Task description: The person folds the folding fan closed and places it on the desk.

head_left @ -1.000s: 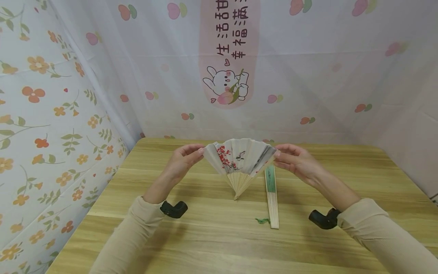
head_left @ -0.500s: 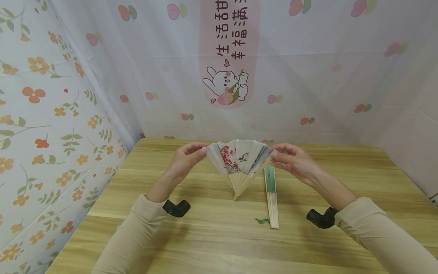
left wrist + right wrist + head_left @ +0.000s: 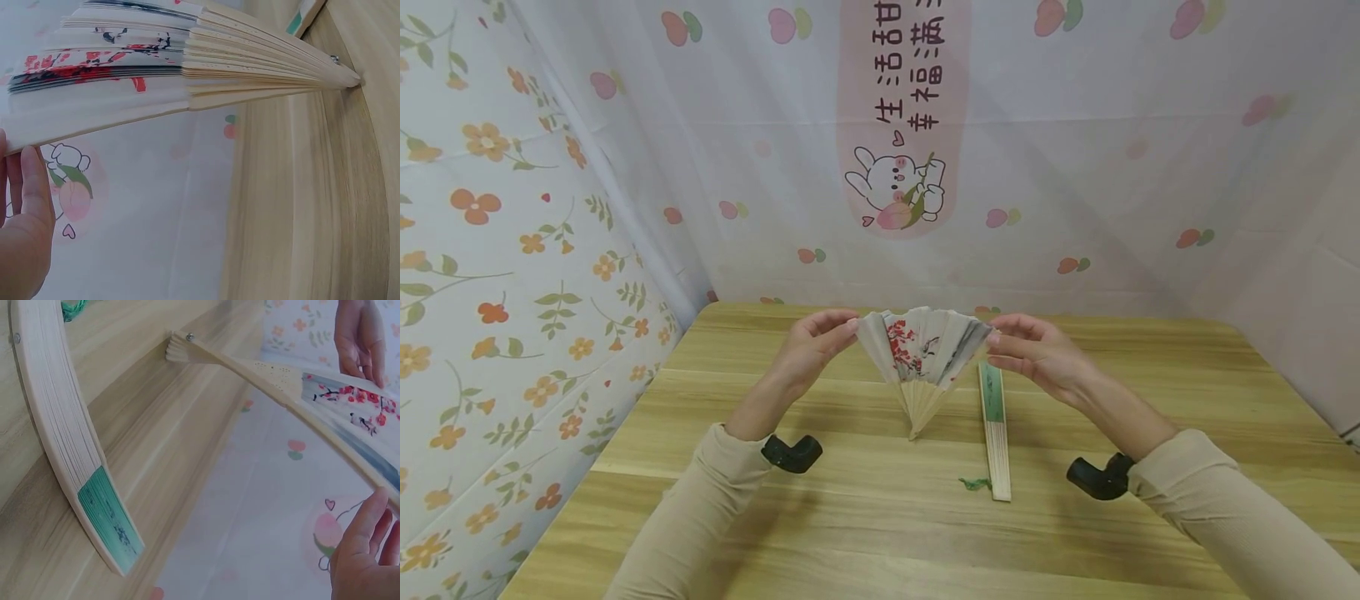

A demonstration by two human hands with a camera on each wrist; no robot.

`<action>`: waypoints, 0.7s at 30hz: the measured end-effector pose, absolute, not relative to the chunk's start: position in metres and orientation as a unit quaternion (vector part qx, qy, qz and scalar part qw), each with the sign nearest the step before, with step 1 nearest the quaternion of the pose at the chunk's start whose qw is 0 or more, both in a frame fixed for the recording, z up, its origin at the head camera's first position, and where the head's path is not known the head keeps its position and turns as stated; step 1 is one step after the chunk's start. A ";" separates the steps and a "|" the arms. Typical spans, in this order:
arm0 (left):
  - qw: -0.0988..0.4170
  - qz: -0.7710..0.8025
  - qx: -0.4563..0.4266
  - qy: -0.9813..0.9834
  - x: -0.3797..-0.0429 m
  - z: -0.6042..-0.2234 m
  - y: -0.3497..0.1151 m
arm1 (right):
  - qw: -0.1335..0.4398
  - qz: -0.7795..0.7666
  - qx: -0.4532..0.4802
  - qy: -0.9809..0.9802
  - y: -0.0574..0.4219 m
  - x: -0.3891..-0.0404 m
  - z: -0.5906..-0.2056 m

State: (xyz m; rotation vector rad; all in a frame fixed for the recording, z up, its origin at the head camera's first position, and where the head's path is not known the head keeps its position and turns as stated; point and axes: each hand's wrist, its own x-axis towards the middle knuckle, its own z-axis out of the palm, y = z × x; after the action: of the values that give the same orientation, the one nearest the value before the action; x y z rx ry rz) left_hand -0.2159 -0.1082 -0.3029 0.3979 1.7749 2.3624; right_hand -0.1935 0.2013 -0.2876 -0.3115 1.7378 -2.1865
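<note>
The left hand's fingers (image 3: 28, 187) touch the outer slat of a half-spread, red-blossom-painted paper fan with bamboo ribs (image 3: 206, 65), its pivot resting on the pale wooden tabletop (image 3: 312, 206).

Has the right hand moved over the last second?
Yes. The right hand has shifted left, toward the left hand, narrowing the painted folding fan; it now sits closer above the closed green fan on the table.

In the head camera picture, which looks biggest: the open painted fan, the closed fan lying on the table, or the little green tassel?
1. The open painted fan, spread between the left hand and the right hand.
2. The closed fan: about as long, but far narrower. It lies a little nearer the camera, so the true sizes may match.
3. The green tassel, clearly smallest.
</note>
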 end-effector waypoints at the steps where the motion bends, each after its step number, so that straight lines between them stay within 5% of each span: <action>1: 0.080 0.790 0.133 0.593 -0.216 -0.302 -0.108 | 0.165 -0.768 -0.112 0.608 0.200 -0.193 -0.288; 21: 0.078 0.784 0.129 0.602 -0.218 -0.300 -0.102 | 0.167 -0.753 -0.113 0.626 0.188 -0.194 -0.286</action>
State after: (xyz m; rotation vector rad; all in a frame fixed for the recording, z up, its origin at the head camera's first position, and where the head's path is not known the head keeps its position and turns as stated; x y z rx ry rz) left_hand -0.2177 -0.1022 -0.3001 0.3859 1.8032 2.3470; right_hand -0.1936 0.1877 -0.2864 -0.3206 1.7814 -2.1443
